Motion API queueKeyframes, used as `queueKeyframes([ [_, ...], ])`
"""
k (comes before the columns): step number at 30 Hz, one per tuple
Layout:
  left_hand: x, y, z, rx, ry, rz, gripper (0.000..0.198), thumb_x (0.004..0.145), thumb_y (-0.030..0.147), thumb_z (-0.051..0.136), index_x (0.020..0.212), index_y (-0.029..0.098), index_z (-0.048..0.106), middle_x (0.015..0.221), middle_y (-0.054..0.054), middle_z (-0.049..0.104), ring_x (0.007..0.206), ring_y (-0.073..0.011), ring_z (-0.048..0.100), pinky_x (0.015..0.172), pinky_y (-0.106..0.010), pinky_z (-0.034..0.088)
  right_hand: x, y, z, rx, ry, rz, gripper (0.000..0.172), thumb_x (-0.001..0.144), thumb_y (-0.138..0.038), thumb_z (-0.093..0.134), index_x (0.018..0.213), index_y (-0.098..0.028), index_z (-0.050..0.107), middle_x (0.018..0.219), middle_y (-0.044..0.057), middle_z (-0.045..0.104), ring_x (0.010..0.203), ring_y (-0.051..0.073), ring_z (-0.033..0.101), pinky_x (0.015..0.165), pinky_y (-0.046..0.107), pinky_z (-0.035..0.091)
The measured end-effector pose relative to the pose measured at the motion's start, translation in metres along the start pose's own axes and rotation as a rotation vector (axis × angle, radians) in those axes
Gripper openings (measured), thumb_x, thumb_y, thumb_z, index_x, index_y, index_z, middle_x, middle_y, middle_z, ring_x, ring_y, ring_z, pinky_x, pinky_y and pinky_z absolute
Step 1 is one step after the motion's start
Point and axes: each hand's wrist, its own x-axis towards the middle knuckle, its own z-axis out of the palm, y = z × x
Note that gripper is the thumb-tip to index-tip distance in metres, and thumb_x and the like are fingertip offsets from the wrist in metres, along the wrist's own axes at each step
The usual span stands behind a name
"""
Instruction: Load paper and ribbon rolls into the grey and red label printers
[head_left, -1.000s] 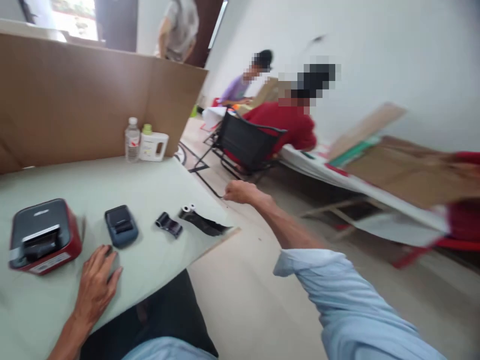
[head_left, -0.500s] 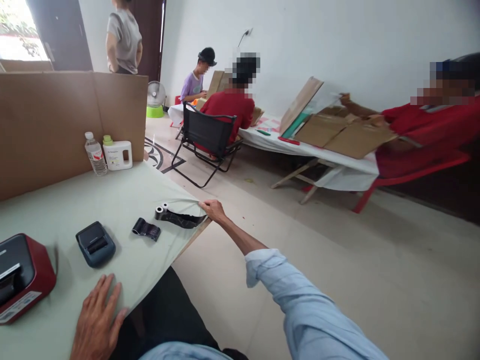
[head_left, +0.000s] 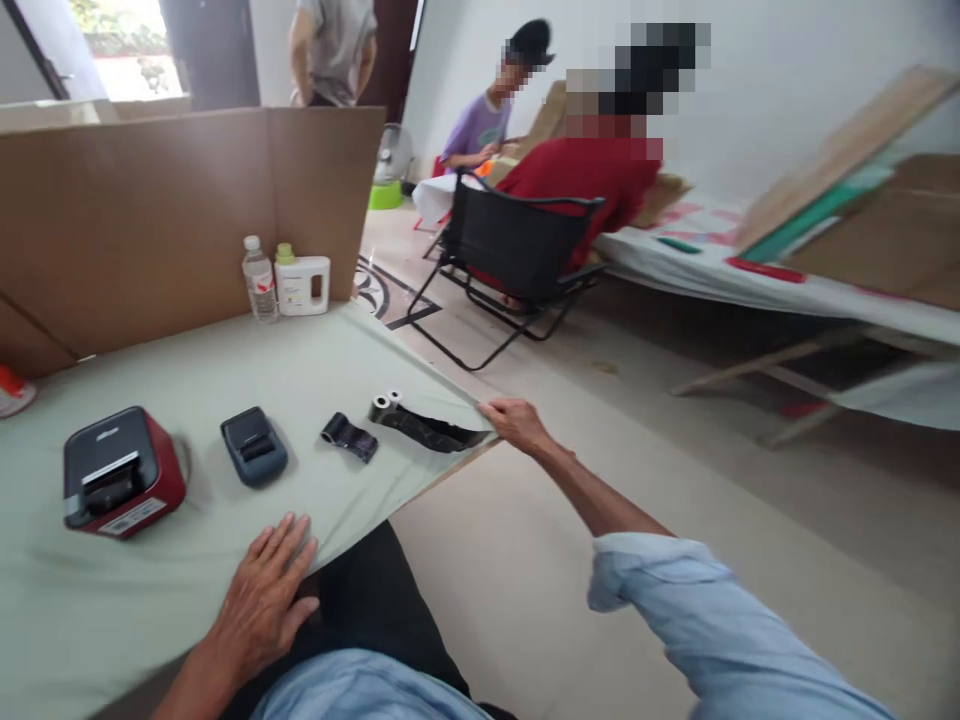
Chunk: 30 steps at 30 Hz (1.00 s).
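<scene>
My right hand [head_left: 517,424] is closed on the near right corner of the pale green tablecloth [head_left: 262,378], at the table's edge. At the near edge my left hand [head_left: 271,580] lies flat on the cloth, fingers stretched and holding nothing. Beside my right hand, a black ribbon [head_left: 431,428] runs from small white-cored rolls almost to my fingers. A shorter roll of dark ribbon [head_left: 349,438] lies left of it. Ahead of my left hand sits a small dark blue portable printer [head_left: 253,446]. Further left stands a red and black label printer [head_left: 124,472].
A cardboard screen [head_left: 180,210] stands along the table's far side. Before it are a water bottle [head_left: 260,285] and a white jug [head_left: 303,286]. Several people are nearby; one in red sits in a black folding chair [head_left: 517,235] by a white-covered table [head_left: 660,262].
My view has swung left, so the table and its things appear further right, and the label printer now shows whole. Both hands keep their places on the table.
</scene>
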Motion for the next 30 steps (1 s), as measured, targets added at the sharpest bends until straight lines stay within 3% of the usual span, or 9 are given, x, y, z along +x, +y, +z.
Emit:
queueKeyframes([
  [3,-0.005,-0.007,-0.022,-0.184,-0.075,-0.084,0.055,0.1,0.033,0.063,0.153,0.026,0.056,0.159,-0.012,0.058,0.147,-0.031,0.057,0.117,-0.051,0.054,0.009,-0.005,-0.017,-0.023,-0.011,-0.035,0.04,0.083,-0.046,0.057,0.051,-0.023,0.057,0.056,0.006,0.061,0.06,0.02,0.055,0.06,0.032,0.042],
  [7,0.004,-0.04,-0.055,-0.276,0.09,-0.265,0.045,0.104,0.03,0.053,0.149,0.026,0.06,0.155,-0.013,0.061,0.139,-0.0277,0.064,0.117,-0.046,0.055,0.012,-0.044,-0.025,-0.015,0.133,-0.108,0.032,0.093,-0.037,0.051,0.09,-0.019,0.078,0.102,0.019,0.078,0.092,0.03,0.07,0.082,0.042,0.055],
  [9,0.014,-0.062,-0.065,-0.236,0.179,-0.38,0.05,0.102,0.03,0.056,0.152,0.024,0.056,0.159,-0.015,0.055,0.144,-0.0316,0.059,0.12,-0.051,0.052,-0.005,-0.084,-0.012,0.034,0.148,-0.217,0.036,0.099,-0.037,0.049,0.114,-0.019,0.076,0.122,0.017,0.075,0.107,0.029,0.071,0.092,0.041,0.057],
  [13,0.037,-0.102,-0.067,-0.245,0.147,-0.537,0.099,0.085,0.042,0.08,0.167,0.019,0.029,0.174,-0.024,0.03,0.16,-0.0423,0.034,0.127,-0.061,0.038,-0.061,-0.175,0.036,0.154,0.048,-0.676,0.037,0.101,-0.041,0.06,0.133,-0.023,0.069,0.138,0.016,0.069,0.13,0.035,0.062,0.112,0.053,0.051],
  [16,0.05,-0.125,-0.057,-0.325,0.104,-0.542,0.124,0.073,0.045,0.09,0.17,0.021,0.017,0.177,-0.025,0.019,0.165,-0.0445,0.019,0.13,-0.065,0.029,-0.083,-0.212,0.071,0.055,-0.021,-0.701,0.055,0.095,-0.044,0.072,0.144,-0.023,0.059,0.149,0.018,0.061,0.133,0.04,0.058,0.113,0.06,0.047],
  [18,0.056,-0.136,-0.051,-0.373,0.089,-0.518,0.131,0.067,0.044,0.093,0.17,0.021,0.015,0.177,-0.025,0.018,0.165,-0.0448,0.015,0.131,-0.065,0.025,-0.084,-0.218,0.087,0.005,-0.043,-0.632,0.059,0.094,-0.044,0.073,0.146,-0.022,0.056,0.151,0.021,0.057,0.133,0.041,0.056,0.109,0.059,0.05],
  [21,0.061,-0.145,-0.045,-0.417,0.069,-0.492,0.137,0.062,0.042,0.096,0.17,0.018,0.015,0.176,-0.026,0.019,0.165,-0.0449,0.018,0.132,-0.062,0.024,-0.076,-0.215,0.099,-0.022,-0.07,-0.594,0.053,0.097,-0.037,0.07,0.145,-0.023,0.055,0.146,0.019,0.06,0.127,0.038,0.059,0.104,0.052,0.052],
  [26,0.063,-0.148,-0.041,-0.44,0.106,-0.433,0.133,0.063,0.041,0.094,0.17,0.02,0.017,0.173,-0.023,0.025,0.162,-0.0445,0.027,0.13,-0.063,0.029,-0.071,-0.213,0.101,-0.039,-0.097,-0.585,0.039,0.099,-0.03,0.064,0.137,-0.021,0.061,0.127,0.016,0.066,0.117,0.034,0.062,0.1,0.047,0.054],
  [30,0.063,-0.149,-0.038,-0.424,0.153,-0.411,0.127,0.064,0.037,0.092,0.169,0.02,0.022,0.17,-0.022,0.03,0.159,-0.0441,0.034,0.13,-0.061,0.033,-0.071,-0.205,0.099,0.021,-0.072,-0.572,0.051,0.097,-0.038,0.069,0.144,-0.021,0.057,0.134,0.016,0.064,0.124,0.035,0.061,0.104,0.05,0.055],
])
